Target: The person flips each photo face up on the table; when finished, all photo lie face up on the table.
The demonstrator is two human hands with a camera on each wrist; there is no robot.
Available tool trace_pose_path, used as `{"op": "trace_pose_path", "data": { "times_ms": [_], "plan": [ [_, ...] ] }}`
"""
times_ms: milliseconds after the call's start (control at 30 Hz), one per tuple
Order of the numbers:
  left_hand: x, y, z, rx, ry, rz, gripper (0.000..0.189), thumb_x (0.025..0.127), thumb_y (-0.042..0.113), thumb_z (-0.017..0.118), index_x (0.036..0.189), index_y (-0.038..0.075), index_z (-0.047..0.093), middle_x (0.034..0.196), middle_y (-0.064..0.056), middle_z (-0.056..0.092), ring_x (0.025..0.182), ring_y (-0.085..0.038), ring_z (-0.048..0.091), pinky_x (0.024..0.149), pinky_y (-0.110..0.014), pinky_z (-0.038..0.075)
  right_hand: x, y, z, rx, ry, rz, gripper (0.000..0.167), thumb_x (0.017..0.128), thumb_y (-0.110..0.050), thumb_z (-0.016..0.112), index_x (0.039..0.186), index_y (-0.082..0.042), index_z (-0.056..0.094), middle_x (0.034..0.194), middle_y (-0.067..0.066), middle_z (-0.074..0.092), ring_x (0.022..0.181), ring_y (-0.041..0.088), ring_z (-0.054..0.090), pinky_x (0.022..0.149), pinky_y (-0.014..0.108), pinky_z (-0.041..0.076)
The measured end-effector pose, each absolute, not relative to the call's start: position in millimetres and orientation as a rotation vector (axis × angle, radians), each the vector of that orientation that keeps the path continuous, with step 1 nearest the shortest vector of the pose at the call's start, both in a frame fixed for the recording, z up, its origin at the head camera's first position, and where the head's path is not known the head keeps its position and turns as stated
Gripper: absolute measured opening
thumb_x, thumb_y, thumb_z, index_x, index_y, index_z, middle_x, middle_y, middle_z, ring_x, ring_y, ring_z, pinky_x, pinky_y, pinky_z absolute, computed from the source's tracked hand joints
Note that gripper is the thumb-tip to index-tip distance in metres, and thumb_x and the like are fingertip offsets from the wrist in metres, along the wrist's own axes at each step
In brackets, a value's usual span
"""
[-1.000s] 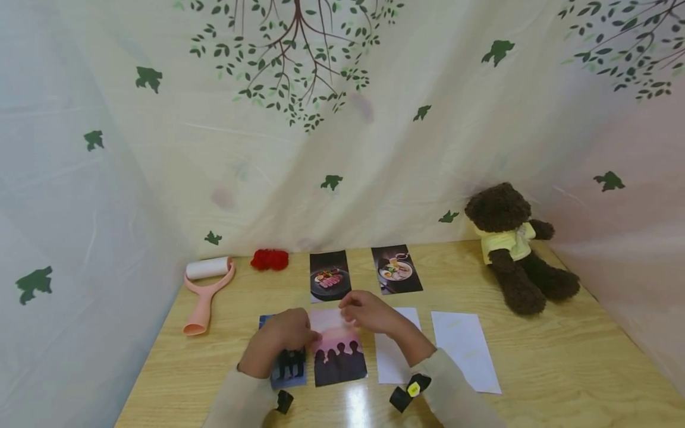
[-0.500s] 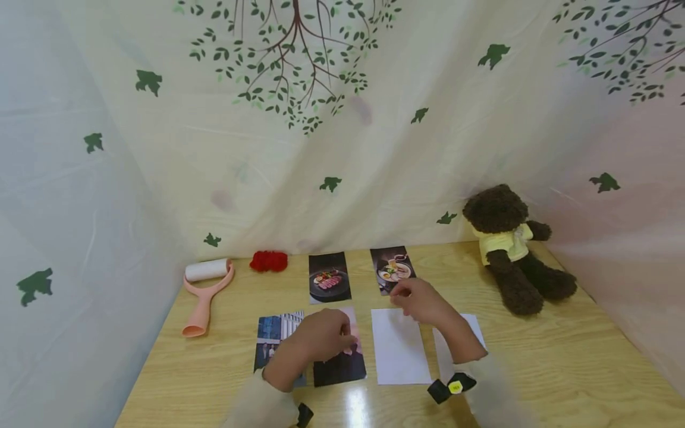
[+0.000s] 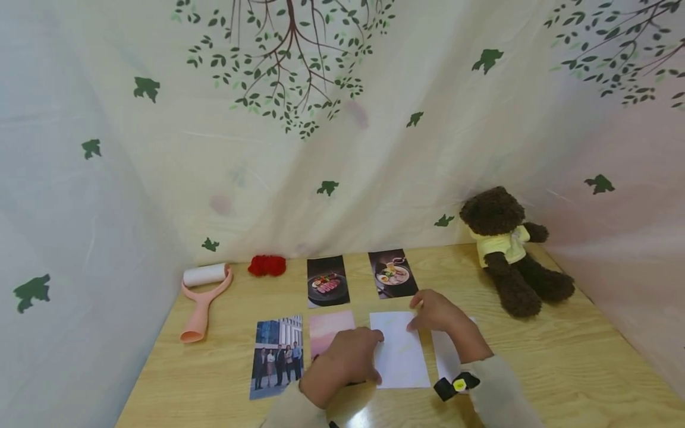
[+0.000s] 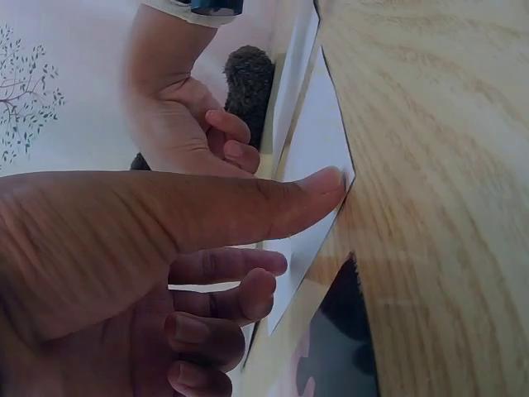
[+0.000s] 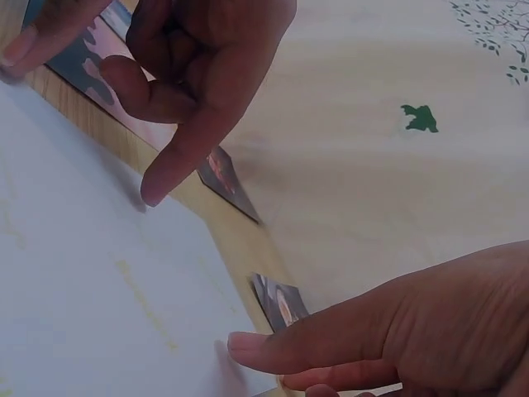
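Observation:
In the head view a white card [image 3: 401, 356] lies face down on the wooden table between my hands. My left hand [image 3: 345, 359] is at its left edge, thumb and index finger spread apart. The left wrist view has that thumb's tip [image 4: 322, 182] at the near corner of the card. My right hand [image 3: 441, 318] is at the card's upper right corner, and in the right wrist view its thumb [image 5: 256, 347] touches the card. Beneath my left hand, a pink photo [image 3: 329, 327] with dark silhouettes is partly hidden. A group photo [image 3: 275, 356] lies farther left.
A second white card [image 3: 444, 353] lies partly under my right forearm. Behind are a steak photo [image 3: 327, 282] and a noodle bowl photo [image 3: 393, 274]. A pink lint roller [image 3: 200, 303], a red fuzzy item [image 3: 266, 266] and a brown teddy bear [image 3: 497, 249] stand around.
My left hand has moved right, from the pink photo to the white card's left edge. My right hand has moved right from the pink photo to the white card's upper right corner.

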State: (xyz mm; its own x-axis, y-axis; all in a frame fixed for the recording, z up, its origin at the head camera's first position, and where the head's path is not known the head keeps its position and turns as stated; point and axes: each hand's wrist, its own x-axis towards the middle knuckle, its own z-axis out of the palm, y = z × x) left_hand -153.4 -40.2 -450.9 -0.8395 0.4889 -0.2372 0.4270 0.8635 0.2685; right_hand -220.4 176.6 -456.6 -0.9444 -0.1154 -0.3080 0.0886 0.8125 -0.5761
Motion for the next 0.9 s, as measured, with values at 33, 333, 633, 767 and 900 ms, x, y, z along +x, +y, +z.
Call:
{"op": "trace_pose_path", "data": {
  "times_ms": [33,333,633,767,900],
  "plan": [
    [-153,-40,-452,0.701,2.741,0.287,0.059,0.070,0.034,0.099,0.119,0.017,0.071,0.106,0.002,0.074,0.088,-0.011,0.066,0.080,-0.031,0.055,-220,176,-457,-0.025,2.669,-0.874,0.045,0.078,-0.011,0.092,0.114,0.002,0.067,0.101,0.011,0.067,0.088,0.023,0.058,0.081,0.039,0.051],
    [-153,-38,-458,0.696,2.737,0.302,0.041,0.072,0.029,0.098,0.101,0.016,0.071,0.089,0.006,0.068,0.075,-0.009,0.053,0.073,-0.028,0.050,-221,172,-467,-0.055,2.659,-0.903,0.040,0.075,-0.010,0.092,0.103,0.000,0.065,0.094,0.008,0.065,0.083,0.023,0.056,0.072,0.033,0.047],
    [-151,-36,-456,0.679,2.722,0.293,0.036,0.075,0.025,0.096,0.094,0.015,0.068,0.082,0.004,0.062,0.070,-0.012,0.051,0.068,-0.027,0.046,-225,170,-472,-0.027,2.679,-0.890,0.041,0.074,-0.010,0.093,0.100,-0.003,0.062,0.091,0.007,0.061,0.083,0.023,0.056,0.070,0.033,0.046],
    [-151,-35,-456,0.685,2.724,0.289,0.036,0.074,0.025,0.097,0.095,0.014,0.068,0.082,0.004,0.063,0.070,-0.012,0.051,0.068,-0.028,0.047,-226,172,-472,-0.038,2.681,-0.919,0.040,0.074,-0.007,0.092,0.099,-0.004,0.061,0.089,0.008,0.060,0.081,0.023,0.056,0.069,0.032,0.045],
    [-150,-34,-456,0.693,2.729,0.288,0.035,0.076,0.027,0.096,0.093,0.014,0.068,0.082,0.004,0.062,0.070,-0.012,0.050,0.068,-0.028,0.047,-226,174,-467,-0.055,2.644,-1.007,0.030,0.084,-0.006,0.085,0.103,-0.003,0.062,0.091,0.009,0.060,0.080,0.022,0.057,0.067,0.032,0.046]
  ]
}}
